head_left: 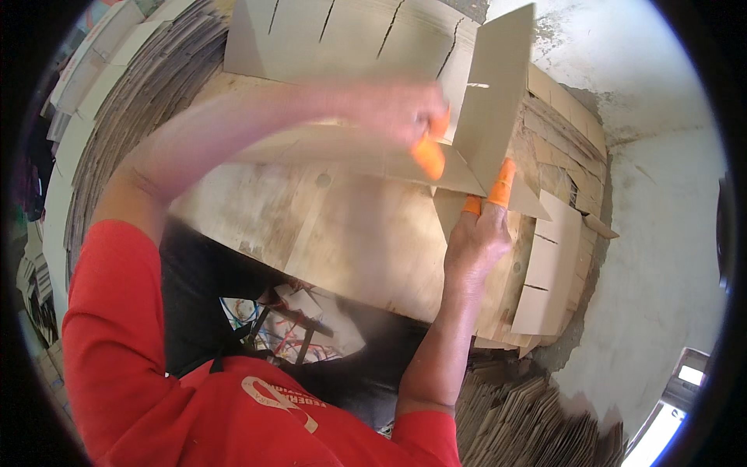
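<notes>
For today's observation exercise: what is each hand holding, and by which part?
Both hands, left hand and right hand, hold slotted cardboard strips near their crossing.

Left hand [393, 109] smeared by motion blur at upper centre, finger outlines lost, grip on the cardboard sheet [366, 156] impossible to judge. Right hand [476, 237] at centre right, fingertips partly tucked behind the upright cardboard flap [498, 86]. Slotted cardboard panel [342, 35] cut off by the top edge. Cardboard stack [117, 93] at upper left bent and clipped by the dark rim. Tangle of coloured scraps [272, 331] at lower centre too small to identify.
</notes>
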Action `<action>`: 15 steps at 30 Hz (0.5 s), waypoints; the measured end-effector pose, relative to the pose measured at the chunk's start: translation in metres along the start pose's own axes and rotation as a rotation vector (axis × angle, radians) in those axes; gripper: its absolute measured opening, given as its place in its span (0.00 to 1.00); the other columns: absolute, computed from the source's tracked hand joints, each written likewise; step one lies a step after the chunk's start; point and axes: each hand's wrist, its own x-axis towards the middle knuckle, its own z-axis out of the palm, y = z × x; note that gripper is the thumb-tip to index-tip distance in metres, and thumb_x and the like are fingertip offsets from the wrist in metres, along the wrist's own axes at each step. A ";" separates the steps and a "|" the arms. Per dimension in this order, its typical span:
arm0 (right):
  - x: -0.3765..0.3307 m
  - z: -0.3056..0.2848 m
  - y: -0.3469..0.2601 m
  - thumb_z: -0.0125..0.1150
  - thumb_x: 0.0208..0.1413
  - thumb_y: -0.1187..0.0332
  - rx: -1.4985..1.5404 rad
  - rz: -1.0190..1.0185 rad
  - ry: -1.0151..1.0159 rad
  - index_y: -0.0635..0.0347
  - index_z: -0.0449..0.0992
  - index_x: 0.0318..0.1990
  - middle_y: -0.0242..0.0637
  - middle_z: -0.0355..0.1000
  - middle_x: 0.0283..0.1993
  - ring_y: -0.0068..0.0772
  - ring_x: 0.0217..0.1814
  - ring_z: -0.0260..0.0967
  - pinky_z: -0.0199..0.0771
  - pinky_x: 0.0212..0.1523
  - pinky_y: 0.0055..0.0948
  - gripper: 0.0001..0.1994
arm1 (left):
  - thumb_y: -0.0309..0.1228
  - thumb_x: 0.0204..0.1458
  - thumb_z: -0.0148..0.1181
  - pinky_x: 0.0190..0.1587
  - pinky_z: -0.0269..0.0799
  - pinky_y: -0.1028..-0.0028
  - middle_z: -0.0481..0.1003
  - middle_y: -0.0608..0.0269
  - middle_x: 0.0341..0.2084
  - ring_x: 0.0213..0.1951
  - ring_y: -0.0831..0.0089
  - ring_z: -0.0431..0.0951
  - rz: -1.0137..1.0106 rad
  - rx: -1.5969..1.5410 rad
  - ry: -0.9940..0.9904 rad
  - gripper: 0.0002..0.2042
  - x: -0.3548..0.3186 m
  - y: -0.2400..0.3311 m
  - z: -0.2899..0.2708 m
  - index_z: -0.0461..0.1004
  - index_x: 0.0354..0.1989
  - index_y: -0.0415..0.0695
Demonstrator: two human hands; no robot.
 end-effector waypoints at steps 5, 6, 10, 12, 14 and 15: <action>-0.001 -0.002 -0.026 0.64 0.51 0.78 0.034 0.016 0.018 0.56 0.52 0.71 0.41 0.76 0.46 0.37 0.34 0.76 0.77 0.34 0.28 0.40 | 0.32 0.45 0.68 0.44 0.72 0.60 0.77 0.51 0.37 0.41 0.55 0.77 0.130 0.693 0.748 0.20 0.057 -0.131 -0.029 0.75 0.48 0.40; -0.002 -0.003 -0.025 0.65 0.50 0.77 0.016 0.095 -0.006 0.57 0.52 0.70 0.41 0.76 0.46 0.36 0.35 0.76 0.77 0.34 0.28 0.40 | 0.33 0.42 0.68 0.46 0.70 0.59 0.75 0.51 0.40 0.44 0.55 0.75 0.045 0.685 0.705 0.23 0.068 -0.128 -0.026 0.74 0.48 0.40; -0.003 0.007 -0.004 0.61 0.55 0.79 0.131 0.003 0.153 0.53 0.58 0.69 0.39 0.78 0.46 0.24 0.35 0.75 0.76 0.34 0.23 0.33 | 0.39 0.34 0.70 0.57 0.65 0.58 0.70 0.52 0.52 0.56 0.53 0.69 -0.304 0.661 0.507 0.32 0.097 -0.117 -0.033 0.71 0.50 0.39; -0.002 0.015 0.008 0.64 0.53 0.79 0.229 -0.052 0.212 0.57 0.58 0.69 0.40 0.76 0.51 0.27 0.39 0.76 0.76 0.38 0.23 0.35 | 0.40 0.34 0.69 0.59 0.64 0.58 0.69 0.53 0.54 0.58 0.53 0.68 -0.379 0.688 0.471 0.32 0.107 -0.124 -0.028 0.70 0.50 0.40; -0.003 0.010 0.002 0.64 0.53 0.79 0.183 -0.002 0.183 0.59 0.58 0.68 0.41 0.75 0.54 0.27 0.42 0.76 0.76 0.42 0.22 0.35 | 0.39 0.37 0.67 0.57 0.64 0.58 0.70 0.54 0.53 0.55 0.54 0.70 -0.370 0.760 0.520 0.27 0.116 -0.159 -0.030 0.71 0.48 0.42; -0.001 0.007 -0.002 0.63 0.53 0.80 0.131 0.047 0.151 0.60 0.58 0.68 0.41 0.74 0.55 0.26 0.44 0.76 0.76 0.44 0.21 0.34 | 0.38 0.40 0.65 0.56 0.65 0.58 0.71 0.54 0.52 0.54 0.55 0.70 -0.304 0.730 0.550 0.24 0.116 -0.179 -0.035 0.71 0.48 0.43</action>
